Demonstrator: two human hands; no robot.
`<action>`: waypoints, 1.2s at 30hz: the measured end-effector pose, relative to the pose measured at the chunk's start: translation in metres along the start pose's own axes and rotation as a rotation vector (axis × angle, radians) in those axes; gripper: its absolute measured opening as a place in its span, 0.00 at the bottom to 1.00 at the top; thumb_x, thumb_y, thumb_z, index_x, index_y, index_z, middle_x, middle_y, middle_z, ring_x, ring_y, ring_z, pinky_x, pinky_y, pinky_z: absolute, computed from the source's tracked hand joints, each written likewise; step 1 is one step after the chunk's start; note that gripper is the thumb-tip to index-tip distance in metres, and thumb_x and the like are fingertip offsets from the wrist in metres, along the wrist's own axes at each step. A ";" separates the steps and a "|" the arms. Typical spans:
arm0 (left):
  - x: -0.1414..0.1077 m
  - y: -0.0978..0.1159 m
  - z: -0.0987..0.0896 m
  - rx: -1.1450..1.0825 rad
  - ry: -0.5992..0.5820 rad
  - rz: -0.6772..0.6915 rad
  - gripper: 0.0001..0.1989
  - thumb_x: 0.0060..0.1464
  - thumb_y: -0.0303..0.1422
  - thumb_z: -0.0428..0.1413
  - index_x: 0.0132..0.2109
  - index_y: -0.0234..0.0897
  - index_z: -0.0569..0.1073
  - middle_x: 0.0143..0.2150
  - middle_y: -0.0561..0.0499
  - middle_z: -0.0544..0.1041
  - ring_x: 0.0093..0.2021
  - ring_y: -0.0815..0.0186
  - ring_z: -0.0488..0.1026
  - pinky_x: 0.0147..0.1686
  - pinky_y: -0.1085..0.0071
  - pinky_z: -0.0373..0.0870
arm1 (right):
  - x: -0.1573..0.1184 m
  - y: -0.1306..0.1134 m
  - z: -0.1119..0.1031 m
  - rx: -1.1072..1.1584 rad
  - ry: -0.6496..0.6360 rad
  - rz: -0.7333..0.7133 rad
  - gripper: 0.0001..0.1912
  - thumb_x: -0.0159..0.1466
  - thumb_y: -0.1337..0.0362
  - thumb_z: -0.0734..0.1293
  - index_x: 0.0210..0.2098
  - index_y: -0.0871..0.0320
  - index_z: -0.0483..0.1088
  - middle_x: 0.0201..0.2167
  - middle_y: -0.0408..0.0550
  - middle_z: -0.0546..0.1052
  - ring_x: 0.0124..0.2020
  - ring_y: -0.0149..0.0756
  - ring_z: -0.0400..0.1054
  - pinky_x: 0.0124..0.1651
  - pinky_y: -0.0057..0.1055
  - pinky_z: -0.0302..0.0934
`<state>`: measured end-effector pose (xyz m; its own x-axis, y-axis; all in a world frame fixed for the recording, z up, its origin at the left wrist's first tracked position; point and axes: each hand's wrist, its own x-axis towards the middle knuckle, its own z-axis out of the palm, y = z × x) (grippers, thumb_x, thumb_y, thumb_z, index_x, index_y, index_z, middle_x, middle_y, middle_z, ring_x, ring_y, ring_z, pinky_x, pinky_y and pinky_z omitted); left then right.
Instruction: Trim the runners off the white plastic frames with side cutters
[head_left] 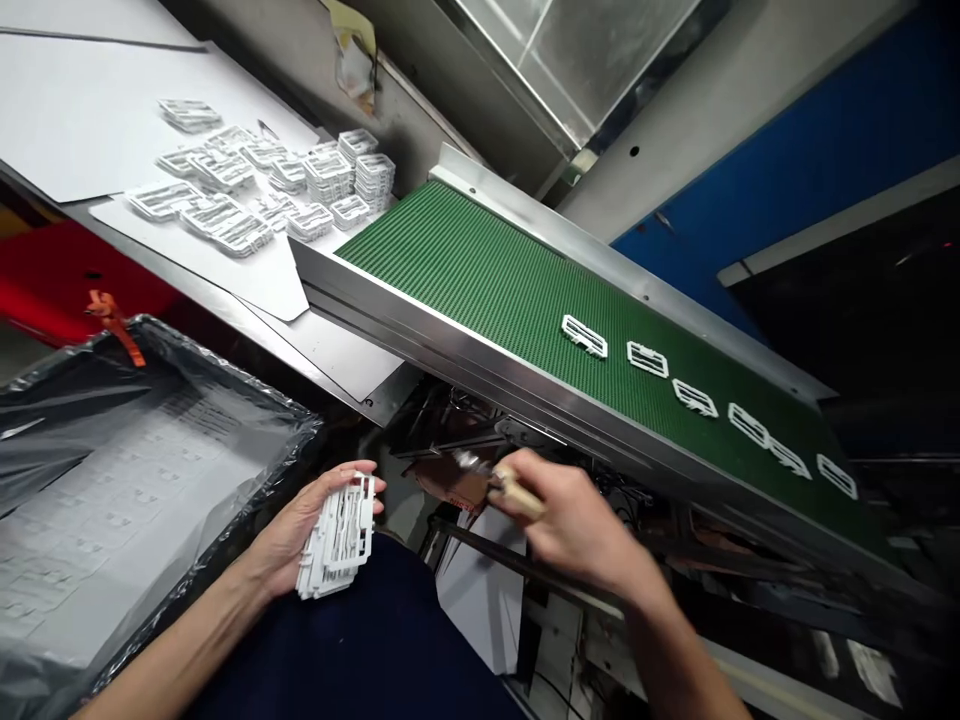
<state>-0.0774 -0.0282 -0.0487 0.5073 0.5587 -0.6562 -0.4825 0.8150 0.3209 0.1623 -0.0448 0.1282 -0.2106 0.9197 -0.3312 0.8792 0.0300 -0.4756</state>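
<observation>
A stack of white plastic frames is held upright in my left hand, above my lap, with the fingers wrapped behind it. My right hand, blurred by motion, is closed on a small tool with a pale handle and a shiny tip. It is between the stack and the green conveyor belt, apart from both. Several single white frames lie spaced along the belt. More white frames stand in piles on the white sheets at the upper left.
At the left is a box lined with dark plastic, holding layered parts. The conveyor's metal side rail runs diagonally past my right hand. A red surface with an orange tie is behind the box. White sheets are below the conveyor.
</observation>
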 end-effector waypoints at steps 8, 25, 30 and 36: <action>0.000 0.004 -0.001 -0.261 -0.114 0.002 0.13 0.56 0.31 0.55 0.48 0.33 0.72 0.41 0.43 0.78 0.35 0.57 0.77 0.29 0.61 0.77 | 0.047 0.028 -0.097 -0.331 0.628 0.198 0.13 0.55 0.51 0.66 0.33 0.53 0.69 0.30 0.45 0.71 0.29 0.30 0.61 0.32 0.37 0.53; 0.001 0.003 -0.001 -0.277 -0.082 0.303 0.12 0.53 0.32 0.59 0.43 0.30 0.72 0.34 0.46 0.76 0.28 0.65 0.75 0.27 0.71 0.76 | 0.063 -0.027 0.113 0.297 0.126 -0.025 0.05 0.57 0.64 0.63 0.34 0.55 0.64 0.25 0.40 0.69 0.24 0.29 0.62 0.30 0.26 0.58; 0.002 0.006 -0.006 -0.299 -0.104 0.262 0.11 0.57 0.35 0.55 0.42 0.30 0.74 0.36 0.45 0.77 0.30 0.65 0.76 0.29 0.72 0.76 | 0.059 -0.013 0.106 0.674 0.146 0.114 0.09 0.56 0.61 0.67 0.29 0.57 0.62 0.24 0.39 0.65 0.25 0.28 0.61 0.28 0.25 0.60; 0.003 0.009 -0.001 -0.291 -0.056 0.228 0.11 0.57 0.34 0.55 0.42 0.30 0.74 0.36 0.45 0.78 0.28 0.65 0.76 0.28 0.70 0.76 | 0.053 -0.010 0.116 0.701 0.178 0.157 0.10 0.56 0.60 0.67 0.30 0.57 0.62 0.25 0.40 0.65 0.25 0.28 0.61 0.28 0.25 0.61</action>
<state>-0.0810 -0.0194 -0.0481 0.3980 0.7349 -0.5491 -0.7661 0.5955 0.2418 0.0926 -0.0418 0.0213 0.0201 0.9442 -0.3288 0.4015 -0.3088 -0.8622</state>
